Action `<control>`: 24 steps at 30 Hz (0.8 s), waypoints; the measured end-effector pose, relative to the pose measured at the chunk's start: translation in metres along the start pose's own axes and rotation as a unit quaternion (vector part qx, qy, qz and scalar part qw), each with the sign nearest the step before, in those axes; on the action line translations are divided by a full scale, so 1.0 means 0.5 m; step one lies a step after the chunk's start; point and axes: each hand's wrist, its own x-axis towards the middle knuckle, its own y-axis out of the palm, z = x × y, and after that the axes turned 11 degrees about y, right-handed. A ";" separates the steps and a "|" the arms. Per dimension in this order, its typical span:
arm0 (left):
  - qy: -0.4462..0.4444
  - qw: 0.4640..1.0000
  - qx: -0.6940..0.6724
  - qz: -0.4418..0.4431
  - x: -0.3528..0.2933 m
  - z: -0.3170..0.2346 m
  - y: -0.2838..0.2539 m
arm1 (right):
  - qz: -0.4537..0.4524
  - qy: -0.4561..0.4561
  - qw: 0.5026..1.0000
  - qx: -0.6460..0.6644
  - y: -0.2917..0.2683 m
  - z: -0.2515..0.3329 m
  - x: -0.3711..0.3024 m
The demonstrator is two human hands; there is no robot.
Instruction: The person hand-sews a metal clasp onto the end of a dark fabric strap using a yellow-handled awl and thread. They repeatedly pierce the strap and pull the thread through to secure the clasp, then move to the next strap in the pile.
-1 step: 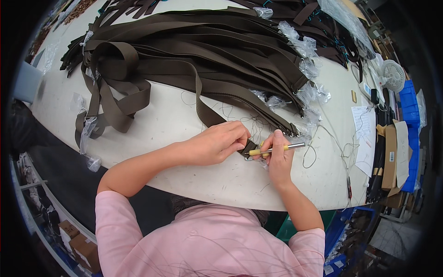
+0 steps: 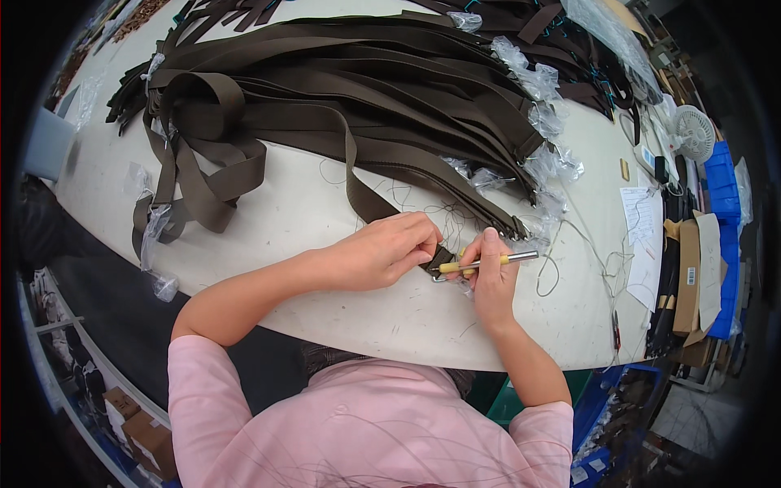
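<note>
A dark brown webbing strap [image 2: 370, 203] runs over the white table from a looped pile at the left to its end under my left hand [image 2: 382, 250]. My left fingers are closed on that end, pinching it near a small metal fitting. My right hand [image 2: 492, 281] grips a slim yellow pen-like tool with a silver end [image 2: 522, 257]. The tool's tip lies at the strap end, beside the left fingertips. Clear plastic shows by the right fingers, partly hidden. Behind both hands spreads a big bundle of the same straps [image 2: 342, 77], with clear plastic wrap [image 2: 543, 120] around their right ends.
Loose threads [image 2: 439, 213] lie just beyond my hands. At the right are a printed paper sheet [image 2: 641, 236], a small white fan [image 2: 693, 132], blue bins [image 2: 721, 183] and cardboard [image 2: 688, 276]. The table's curved near edge [image 2: 366, 348] passes in front of my body.
</note>
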 end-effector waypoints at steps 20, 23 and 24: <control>-0.025 1.000 -0.006 0.013 0.002 -0.004 -0.005 | -0.003 -0.007 1.000 -0.013 0.005 -0.004 0.000; -0.065 0.997 -0.037 -0.006 0.004 0.000 -0.003 | -0.011 -0.006 1.000 0.014 0.003 -0.006 0.001; -0.081 0.993 -0.071 -0.041 0.005 0.004 0.001 | -0.014 -0.010 1.000 0.025 0.001 -0.006 0.004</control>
